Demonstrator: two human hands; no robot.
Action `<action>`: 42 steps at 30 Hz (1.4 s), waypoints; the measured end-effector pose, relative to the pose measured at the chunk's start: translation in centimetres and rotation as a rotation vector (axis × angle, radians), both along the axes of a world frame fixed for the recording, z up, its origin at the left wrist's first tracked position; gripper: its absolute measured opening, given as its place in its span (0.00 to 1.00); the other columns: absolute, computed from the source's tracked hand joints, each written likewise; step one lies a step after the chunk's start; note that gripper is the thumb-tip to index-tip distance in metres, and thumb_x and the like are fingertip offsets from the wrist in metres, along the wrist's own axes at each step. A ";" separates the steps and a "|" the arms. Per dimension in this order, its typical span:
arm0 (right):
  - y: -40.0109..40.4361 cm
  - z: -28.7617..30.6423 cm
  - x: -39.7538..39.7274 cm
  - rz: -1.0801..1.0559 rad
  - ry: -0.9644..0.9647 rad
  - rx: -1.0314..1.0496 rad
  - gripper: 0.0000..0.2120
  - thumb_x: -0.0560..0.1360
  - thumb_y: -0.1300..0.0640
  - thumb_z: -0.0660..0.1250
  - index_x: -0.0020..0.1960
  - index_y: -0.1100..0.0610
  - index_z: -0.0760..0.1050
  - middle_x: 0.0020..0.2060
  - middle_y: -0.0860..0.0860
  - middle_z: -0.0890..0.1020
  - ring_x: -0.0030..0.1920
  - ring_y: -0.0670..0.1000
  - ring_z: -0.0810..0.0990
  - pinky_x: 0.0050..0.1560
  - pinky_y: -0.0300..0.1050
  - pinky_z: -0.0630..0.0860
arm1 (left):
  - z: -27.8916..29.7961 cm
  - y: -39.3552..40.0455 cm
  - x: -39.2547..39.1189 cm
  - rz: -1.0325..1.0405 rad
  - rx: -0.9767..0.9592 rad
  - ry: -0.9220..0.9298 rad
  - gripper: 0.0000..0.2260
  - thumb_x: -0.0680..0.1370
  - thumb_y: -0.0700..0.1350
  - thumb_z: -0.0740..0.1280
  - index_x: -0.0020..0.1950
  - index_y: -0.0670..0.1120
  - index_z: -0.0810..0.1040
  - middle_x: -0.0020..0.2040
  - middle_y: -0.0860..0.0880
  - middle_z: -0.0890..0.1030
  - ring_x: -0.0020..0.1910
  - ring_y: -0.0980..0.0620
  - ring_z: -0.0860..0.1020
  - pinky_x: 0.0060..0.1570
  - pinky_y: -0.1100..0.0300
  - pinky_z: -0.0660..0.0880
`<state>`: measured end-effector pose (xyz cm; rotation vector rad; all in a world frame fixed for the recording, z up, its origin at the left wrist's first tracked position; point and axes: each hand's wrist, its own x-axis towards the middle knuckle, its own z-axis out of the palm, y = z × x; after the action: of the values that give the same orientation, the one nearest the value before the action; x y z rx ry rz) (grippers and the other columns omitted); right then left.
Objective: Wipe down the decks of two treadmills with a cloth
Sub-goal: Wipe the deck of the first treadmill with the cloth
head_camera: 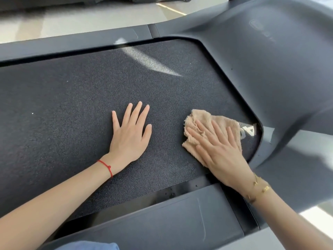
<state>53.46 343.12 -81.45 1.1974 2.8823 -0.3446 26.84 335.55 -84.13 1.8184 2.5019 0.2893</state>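
- While I watch from the head view, right hand (pixel 219 150): fingers straight, pressing the cloth (pixel 212 125) flat at four o'clock, so I judge the whole palm drives the wipe.
- Cloth: tan, bunched, on the belt (pixel 72 105) just beside the motor cover (pixel 270 60), partly over a printed logo (pixel 249 130).
- Left hand (pixel 130 136): fingers spread, resting flat on the belt at centre, holding nothing; I take it as a brace for leaning in.
- Side rail (pixel 180 222): six o'clock, untouched.
- Second treadmill (pixel 54 1): twelve o'clock, across the floor (pixel 81 20).
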 end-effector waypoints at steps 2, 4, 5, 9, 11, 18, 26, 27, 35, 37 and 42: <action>1.4 -0.1 0.1 0.009 -0.005 0.013 0.23 0.81 0.39 0.38 0.75 0.31 0.41 0.77 0.34 0.44 0.79 0.50 0.40 0.76 0.62 0.40 | 0.0 0.0 0.0 -0.004 -0.003 0.001 0.27 0.82 0.57 0.45 0.81 0.52 0.50 0.81 0.52 0.50 0.80 0.49 0.46 0.75 0.35 0.42; 4.0 -0.2 -0.5 -0.029 0.012 0.034 0.23 0.81 0.39 0.40 0.76 0.32 0.41 0.77 0.35 0.44 0.79 0.51 0.41 0.76 0.63 0.41 | 0.1 -0.1 0.0 -0.007 -0.006 -0.001 0.27 0.83 0.57 0.45 0.81 0.52 0.49 0.81 0.52 0.50 0.80 0.49 0.46 0.75 0.35 0.42; 5.4 -0.1 -1.0 -0.068 0.025 0.018 0.24 0.81 0.40 0.41 0.76 0.33 0.41 0.77 0.35 0.44 0.79 0.52 0.41 0.75 0.63 0.40 | 0.1 -0.1 0.0 -0.007 -0.008 -0.001 0.27 0.83 0.57 0.46 0.81 0.52 0.49 0.81 0.52 0.50 0.80 0.49 0.46 0.75 0.35 0.42; 7.8 0.3 -3.0 -0.190 0.047 -0.033 0.23 0.83 0.42 0.42 0.76 0.33 0.42 0.77 0.35 0.43 0.79 0.53 0.39 0.75 0.64 0.35 | 0.2 -0.1 0.0 -0.006 -0.011 -0.006 0.27 0.83 0.56 0.46 0.81 0.52 0.50 0.81 0.52 0.51 0.80 0.49 0.46 0.75 0.34 0.43; 5.8 0.4 -3.1 -0.115 0.028 -0.013 0.23 0.82 0.41 0.42 0.76 0.33 0.41 0.77 0.34 0.42 0.79 0.52 0.39 0.75 0.64 0.38 | 0.1 -0.1 0.0 -0.003 -0.010 -0.008 0.27 0.83 0.56 0.46 0.81 0.52 0.50 0.81 0.51 0.51 0.80 0.49 0.46 0.75 0.34 0.43; 2.3 -0.2 -1.3 0.067 0.054 -0.016 0.23 0.81 0.38 0.38 0.75 0.31 0.42 0.77 0.34 0.47 0.78 0.47 0.39 0.76 0.57 0.37 | 0.1 0.0 0.0 -0.001 -0.018 0.014 0.29 0.81 0.58 0.41 0.81 0.52 0.50 0.81 0.52 0.51 0.80 0.48 0.47 0.75 0.34 0.44; 13.2 -0.2 -8.0 -0.043 0.060 0.009 0.23 0.83 0.44 0.44 0.78 0.38 0.47 0.78 0.37 0.47 0.79 0.54 0.43 0.76 0.63 0.40 | 0.5 -0.1 -0.1 -0.005 -0.039 -0.023 0.27 0.82 0.58 0.43 0.81 0.53 0.48 0.82 0.53 0.49 0.80 0.50 0.44 0.75 0.35 0.42; 13.3 -0.2 -8.8 -0.030 0.062 0.006 0.23 0.83 0.44 0.44 0.78 0.38 0.47 0.78 0.37 0.47 0.79 0.54 0.43 0.76 0.62 0.40 | 0.6 -0.1 -0.3 -0.010 -0.044 -0.032 0.27 0.82 0.58 0.44 0.81 0.54 0.48 0.82 0.53 0.48 0.80 0.51 0.43 0.75 0.35 0.42; 7.8 0.1 -8.4 0.379 0.074 -0.047 0.24 0.83 0.41 0.41 0.78 0.39 0.48 0.77 0.35 0.50 0.78 0.45 0.41 0.77 0.55 0.39 | 0.5 -2.4 -3.5 0.056 -0.044 -0.043 0.27 0.82 0.59 0.46 0.81 0.58 0.48 0.81 0.55 0.48 0.80 0.53 0.43 0.75 0.34 0.43; 9.8 0.3 -9.1 0.404 0.049 -0.007 0.25 0.82 0.40 0.39 0.79 0.41 0.49 0.78 0.39 0.52 0.79 0.48 0.45 0.77 0.56 0.43 | 0.5 -3.4 -4.4 0.084 -0.052 -0.042 0.26 0.82 0.59 0.46 0.81 0.58 0.48 0.81 0.55 0.48 0.80 0.53 0.43 0.75 0.34 0.42; 14.5 0.1 -13.4 0.241 0.047 0.042 0.24 0.83 0.44 0.44 0.79 0.41 0.48 0.78 0.40 0.50 0.79 0.53 0.44 0.76 0.58 0.40 | 0.9 -6.1 -6.0 0.156 -0.068 -0.059 0.26 0.82 0.59 0.46 0.81 0.58 0.48 0.81 0.55 0.48 0.80 0.53 0.42 0.75 0.35 0.42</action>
<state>40.08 357.57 -81.37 0.8417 3.0426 -0.3122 20.80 329.47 -83.20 1.5706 2.5834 0.2549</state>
